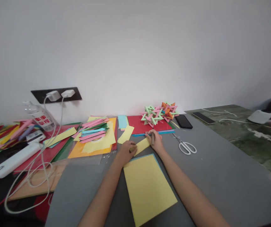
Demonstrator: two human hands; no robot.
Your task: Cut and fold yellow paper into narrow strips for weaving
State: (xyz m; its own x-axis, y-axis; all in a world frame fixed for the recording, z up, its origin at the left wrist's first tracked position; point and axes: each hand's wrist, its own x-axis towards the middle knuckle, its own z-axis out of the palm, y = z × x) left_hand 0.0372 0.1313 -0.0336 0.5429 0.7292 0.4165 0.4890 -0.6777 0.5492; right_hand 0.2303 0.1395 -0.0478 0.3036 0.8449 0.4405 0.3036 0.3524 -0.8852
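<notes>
head view: a pale wall backs a grey table, on which the large yellow sheet lies flat nearest the viewer and serves as landmark. the yellow strip, the piece being worked, lies just beyond the sheet's far edge. observing from a distance, i judge the step in hand to be shaping or steadying this strip by its ends; the next move calls for light, even fingertip pressure, since thin paper should crease easily.

the left hand, beyond the sheet's far left corner, grips the strip's near end with curled fingers. the right hand, beyond the far right corner, pinches the other end, knuckles raised; whether it holds anything more i cannot tell. both forearms reach forward, flanking the sheet and converging on the strip.

beyond the sheet i note a folded-paper model on a red sheet; to its right, white-handled scissors, untouched; far to its left, a pile of coloured strips.
</notes>
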